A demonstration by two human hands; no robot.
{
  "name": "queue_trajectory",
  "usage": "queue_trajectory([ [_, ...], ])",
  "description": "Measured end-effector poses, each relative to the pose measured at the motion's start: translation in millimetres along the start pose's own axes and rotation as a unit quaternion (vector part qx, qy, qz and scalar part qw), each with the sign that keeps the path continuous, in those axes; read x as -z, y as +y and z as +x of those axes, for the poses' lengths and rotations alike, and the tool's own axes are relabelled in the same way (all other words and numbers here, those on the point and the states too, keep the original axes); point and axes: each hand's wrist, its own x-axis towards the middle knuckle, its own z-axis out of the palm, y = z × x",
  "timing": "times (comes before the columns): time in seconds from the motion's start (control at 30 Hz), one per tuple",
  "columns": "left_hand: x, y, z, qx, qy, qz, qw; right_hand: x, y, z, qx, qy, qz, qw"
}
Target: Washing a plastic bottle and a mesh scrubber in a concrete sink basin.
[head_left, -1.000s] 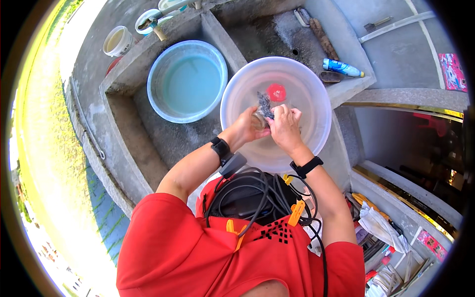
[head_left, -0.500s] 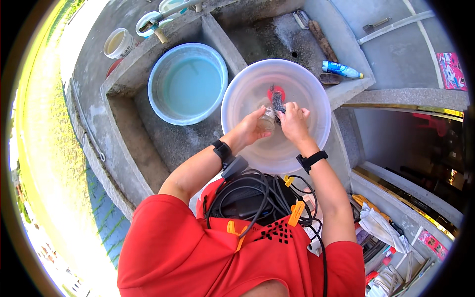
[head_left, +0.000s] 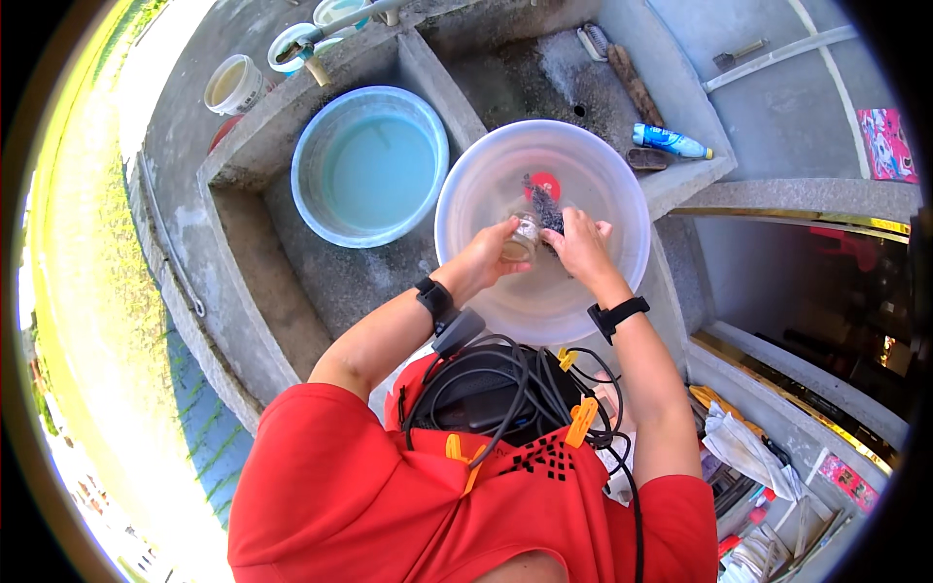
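Observation:
My left hand (head_left: 491, 255) grips a small clear glass jar (head_left: 521, 241), tilted, over the large translucent plastic tub (head_left: 630, 185). Pinched between the fingers of my right hand (head_left: 583, 245) is a dark, bristly brush (head_left: 545, 204). The brush lies right beside the jar, and its far end points away from me. Whether bristles touch the glass cannot be made out. A red round thing (head_left: 550, 183) shows at the tub's bottom beyond the brush.
A blue basin (head_left: 301, 175) of cloudy water stands left in the concrete sink (head_left: 262, 282). A scrub brush (head_left: 593, 41), a rough stick (head_left: 634, 83) and a blue bottle (head_left: 671, 141) lie at the back right. Black cables (head_left: 515, 374) hang at my chest.
The jar has tipped so its round end shows more plainly. The brush has shifted slightly and its dark bristles look more spread. My right hand has moved a little toward me.

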Motion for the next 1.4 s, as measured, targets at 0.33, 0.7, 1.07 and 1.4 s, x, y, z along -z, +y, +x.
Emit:
queue_trajectory([
  [0.33, 3, 3, -1, -0.003, -0.004, 0.088, 0.996, 1, -14, -16, -0.003, 0.035, 0.085, 0.996],
  [0.7, 0, -5, -2, -0.032, -0.044, -0.013, 0.998, -12, -16, 24, -0.019, 0.029, -0.03, 0.999],
  [1.07, 9, -5, 14, -0.055, -0.047, 0.032, 0.997, -6, -17, 18, 0.055, 0.062, -0.043, 0.996],
  [1.4, 13, -10, 1, -0.147, -0.023, 0.144, 0.978, 6, -24, 5, 0.103, 0.026, -0.009, 0.994],
])
